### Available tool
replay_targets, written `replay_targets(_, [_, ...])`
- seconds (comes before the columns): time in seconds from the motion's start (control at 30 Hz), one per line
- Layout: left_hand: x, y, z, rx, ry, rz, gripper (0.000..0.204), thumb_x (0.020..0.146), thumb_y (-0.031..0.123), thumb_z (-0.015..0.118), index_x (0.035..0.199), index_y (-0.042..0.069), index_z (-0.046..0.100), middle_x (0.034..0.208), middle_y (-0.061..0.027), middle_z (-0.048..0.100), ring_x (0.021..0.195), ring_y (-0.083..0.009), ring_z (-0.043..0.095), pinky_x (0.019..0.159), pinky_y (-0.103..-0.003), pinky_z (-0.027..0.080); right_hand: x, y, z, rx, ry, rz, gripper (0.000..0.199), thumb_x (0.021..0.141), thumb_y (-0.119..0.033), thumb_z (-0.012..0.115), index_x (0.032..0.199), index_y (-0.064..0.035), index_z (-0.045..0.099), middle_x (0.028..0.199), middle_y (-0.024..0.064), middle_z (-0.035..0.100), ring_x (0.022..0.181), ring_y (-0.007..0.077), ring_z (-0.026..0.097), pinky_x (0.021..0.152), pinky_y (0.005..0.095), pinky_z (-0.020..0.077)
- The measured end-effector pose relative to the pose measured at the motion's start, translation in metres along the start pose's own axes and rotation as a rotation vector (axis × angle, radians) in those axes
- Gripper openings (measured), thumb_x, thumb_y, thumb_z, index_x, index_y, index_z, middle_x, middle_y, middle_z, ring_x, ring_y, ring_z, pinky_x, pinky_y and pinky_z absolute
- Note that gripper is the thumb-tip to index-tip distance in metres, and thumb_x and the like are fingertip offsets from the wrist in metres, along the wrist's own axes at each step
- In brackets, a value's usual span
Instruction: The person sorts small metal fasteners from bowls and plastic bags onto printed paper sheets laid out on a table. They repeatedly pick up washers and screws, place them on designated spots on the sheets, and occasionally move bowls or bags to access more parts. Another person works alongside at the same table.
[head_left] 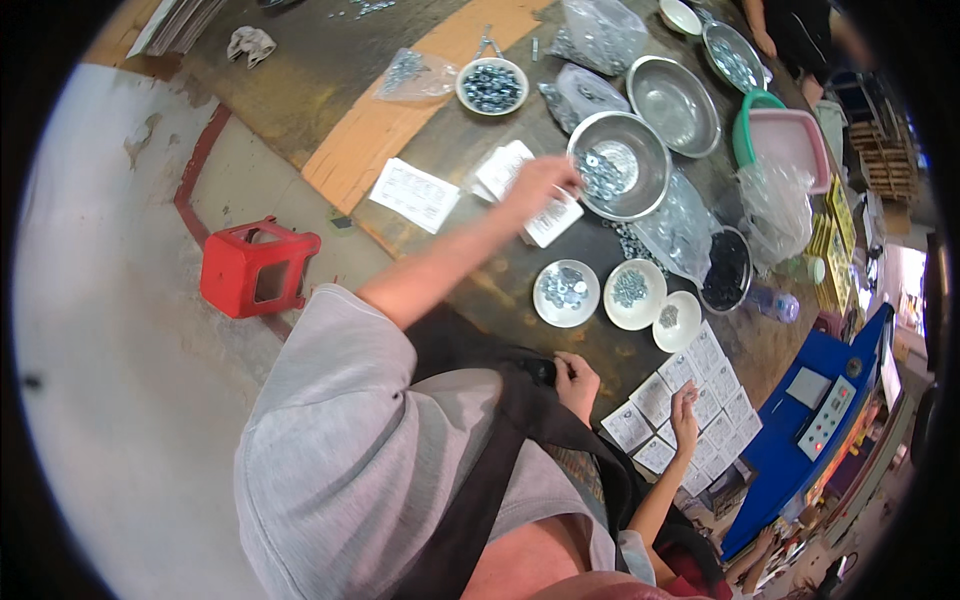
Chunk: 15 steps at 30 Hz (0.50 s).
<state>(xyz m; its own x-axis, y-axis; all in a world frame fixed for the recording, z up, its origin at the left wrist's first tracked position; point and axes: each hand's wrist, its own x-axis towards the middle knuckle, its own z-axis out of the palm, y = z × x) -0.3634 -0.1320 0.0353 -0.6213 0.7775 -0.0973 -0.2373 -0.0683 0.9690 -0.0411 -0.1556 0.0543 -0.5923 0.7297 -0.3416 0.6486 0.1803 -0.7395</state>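
Observation:
My left hand (545,185) reaches across the table to the near left rim of a steel bowl (650,150) with shiny metal washers (602,178) inside. Its fingers are drawn together and slightly blurred; what they hold, if anything, is hidden. Beneath this hand lies a stack of printed white slips (553,222), with another printed sheet (415,195) to the left. My right hand (577,385) is low by the table's near edge, its fingers curled beside black cloth (455,345). Whatever it grips is too dark to make out.
Small white bowls of metal parts (567,312) stand before the steel bowl. Beyond are a bowl of nuts (492,88), bags of hardware (600,35) and a pink basin (790,140). A co-worker's hand (684,412) hovers over printed sheets (725,390) at right. A red stool (255,268) stands left.

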Motion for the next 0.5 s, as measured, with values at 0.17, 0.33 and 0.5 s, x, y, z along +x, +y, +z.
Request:
replay_targets(0.17, [-0.015, -0.010, -0.199, 0.160, 0.649, -0.185, 0.043, 0.093, 0.037, 0.048, 0.086, -0.001, 0.067, 0.078, -0.0085, 0.065, 0.069, -0.0141, 0.061, 0.064, -0.028, 0.048, 0.016, -0.020, 0.012, -0.039, -0.040, 0.048, 0.016, 0.080, -0.011, 0.065, 0.092, -0.0023, 0.070, 0.066, 0.0110, 0.063, 0.057, 0.0162, 0.058, 0.058, 0.0287, 0.0469])
replay_targets(0.33, [-0.007, -0.058, -0.288, 0.365, 0.819, -0.156, 0.037, 0.091, 0.031, 0.051, 0.093, -0.002, 0.067, 0.089, -0.0132, 0.068, 0.077, -0.0207, 0.064, 0.074, -0.033, 0.049, 0.023, -0.033, 0.029, -0.047, -0.135, 0.010, 0.016, 0.079, -0.011, 0.066, 0.093, -0.0030, 0.069, 0.071, 0.0114, 0.064, 0.058, 0.0190, 0.059, 0.060, 0.0299, 0.0473])
replay_targets(0.5, [0.030, -0.086, -0.298, 0.635, 0.758, -0.183, 0.039, 0.089, 0.032, 0.051, 0.108, 0.000, 0.064, 0.107, -0.0211, 0.064, 0.104, -0.0342, 0.059, 0.091, -0.038, 0.044, 0.024, -0.033, 0.038, -0.069, -0.182, 0.018, 0.016, 0.079, -0.012, 0.066, 0.093, -0.0049, 0.069, 0.072, 0.0107, 0.065, 0.061, 0.0181, 0.061, 0.060, 0.0287, 0.0480])
